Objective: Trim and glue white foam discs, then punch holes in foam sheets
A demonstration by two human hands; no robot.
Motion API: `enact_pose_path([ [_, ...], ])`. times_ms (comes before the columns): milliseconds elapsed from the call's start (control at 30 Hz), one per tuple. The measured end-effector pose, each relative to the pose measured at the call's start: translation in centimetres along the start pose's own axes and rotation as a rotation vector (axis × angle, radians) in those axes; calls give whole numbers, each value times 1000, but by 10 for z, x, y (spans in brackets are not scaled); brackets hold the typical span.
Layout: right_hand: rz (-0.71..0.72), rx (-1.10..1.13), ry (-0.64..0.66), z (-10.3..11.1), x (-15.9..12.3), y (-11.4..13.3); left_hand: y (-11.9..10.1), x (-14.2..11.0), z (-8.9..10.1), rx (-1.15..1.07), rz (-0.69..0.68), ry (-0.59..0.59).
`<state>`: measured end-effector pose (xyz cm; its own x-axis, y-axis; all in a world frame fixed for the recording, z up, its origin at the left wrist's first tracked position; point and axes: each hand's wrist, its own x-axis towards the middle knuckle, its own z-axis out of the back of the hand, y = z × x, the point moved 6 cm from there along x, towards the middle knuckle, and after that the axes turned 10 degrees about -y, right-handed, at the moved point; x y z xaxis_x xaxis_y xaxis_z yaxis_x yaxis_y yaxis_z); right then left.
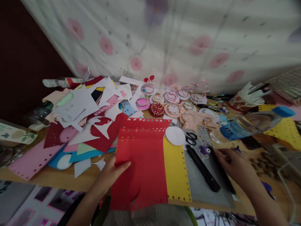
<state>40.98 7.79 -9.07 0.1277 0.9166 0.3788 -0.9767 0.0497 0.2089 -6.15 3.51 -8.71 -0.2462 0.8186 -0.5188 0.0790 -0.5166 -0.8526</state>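
scraps [77, 108] left of sheet [143, 163] | scissors [191, 138] right of sheet | bottle [237, 128] behind right hand [235, 163]

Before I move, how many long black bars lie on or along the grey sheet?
2: a thick black bar right of the yellow hole-punched sheet, and a thin black bar near the right hand. More may be hidden.

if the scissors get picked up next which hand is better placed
Probably the right hand: it looks nearer the scissors, while the left hand holds the red sheet. Whether the right hand grips anything is hard to tell.
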Motion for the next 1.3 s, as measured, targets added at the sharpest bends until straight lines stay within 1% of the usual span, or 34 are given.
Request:
enact_pose_path([
  [100, -22, 115, 71, -12, -4, -3, -6, 6, -13, -64, 86, 29],
  [167, -30, 156, 63, -14, -1, 0, -10, 12, -19, -82, 113, 32],
  [267, -39, 204, 47, -16, 2, 1, -16, 23, -27, -114, 110, 13],
  [367, -26, 190, 17, -17, 1, 1, -25, 33, -30, -116, 68, -25],
  [467, 42, 147, -25, -16, 3, 3, -35, 37, -36, -99, 16, -14],
  [533, 132, 121, -38, -15, 8, 7, -40, 39, -40, -91, -9, 7],
  [600, 250, 96, -17, -15, 12, 14, -42, 40, -41, -80, -34, 18],
  [667, 359, 88, 29, -15, 15, 24, -41, 43, -40, -67, -50, 3],
  [733, 421, 78, 61, -14, 16, 33, -40, 47, -37, -58, -44, -25],
  [800, 444, 66, 63, -10, 15, 42, -39, 49, -36, -69, -29, -35],
  [933, 478, 102, 85, -4, 11, 57, -44, 51, -37, -136, -16, -14],
  [1000, 490, 129, 119, -5, 9, 60, -46, 51, -37, -155, -3, -25],
  [1100, 495, 157, 163, -6, 11, 59, -46, 54, -35, -151, 19, -36],
  [1167, 495, 172, 134, -1, 18, 54, -45, 56, -30, -118, 23, -38],
  [1233, 481, 163, 44, 10, 29, 48, -42, 54, -24, -60, 43, -18],
  [1300, 436, 140, -62, 27, 44, 41, -37, 50, -17, 13, 98, 18],
])
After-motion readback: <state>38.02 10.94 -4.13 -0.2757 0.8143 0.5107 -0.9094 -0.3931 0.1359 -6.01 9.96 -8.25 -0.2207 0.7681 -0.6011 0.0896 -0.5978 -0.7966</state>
